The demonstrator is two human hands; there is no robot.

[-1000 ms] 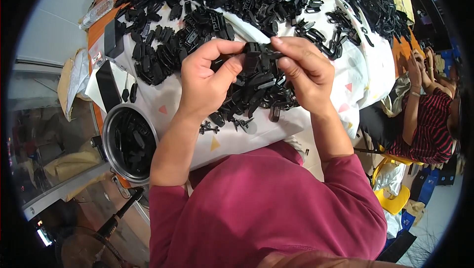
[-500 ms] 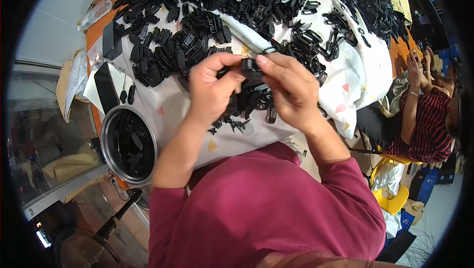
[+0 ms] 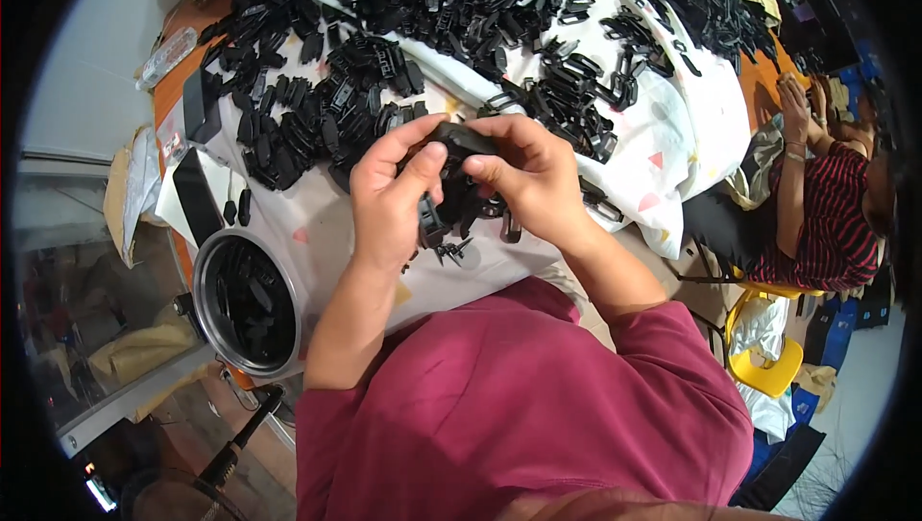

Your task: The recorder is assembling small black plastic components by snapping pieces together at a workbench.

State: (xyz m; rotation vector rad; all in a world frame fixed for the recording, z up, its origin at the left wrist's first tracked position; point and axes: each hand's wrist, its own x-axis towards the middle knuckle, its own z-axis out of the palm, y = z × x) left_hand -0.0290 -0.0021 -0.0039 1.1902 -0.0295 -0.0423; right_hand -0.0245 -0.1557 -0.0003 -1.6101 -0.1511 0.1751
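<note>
Between both hands I hold a small black plastic part [image 3: 463, 140], dark and rounded, over the near part of the table. My left hand [image 3: 392, 180] pinches its left end between thumb and fingers. From the other side, the thumb and fingertips of my right hand [image 3: 531, 173] grip it. Under my left palm shows another black piece [image 3: 429, 220]; whether that hand holds it I cannot tell. Just below the hands, a few small black bits [image 3: 451, 252] lie on the white patterned cloth [image 3: 336, 242]. Loose black plastic parts [image 3: 370, 79] are heaped beyond my hands.
A round metal bowl [image 3: 200, 302] with black parts inside stands at the near left. Behind it lie a dark phone-like slab [image 3: 197, 199] and a clear plastic bottle [image 3: 168, 58]. At the right, a person in a striped shirt [image 3: 826, 214] sits near a yellow chair [image 3: 768, 372].
Both hands have come slightly nearer and left. The black part has turned, now showing a broader dark face. The view has shifted a little.
</note>
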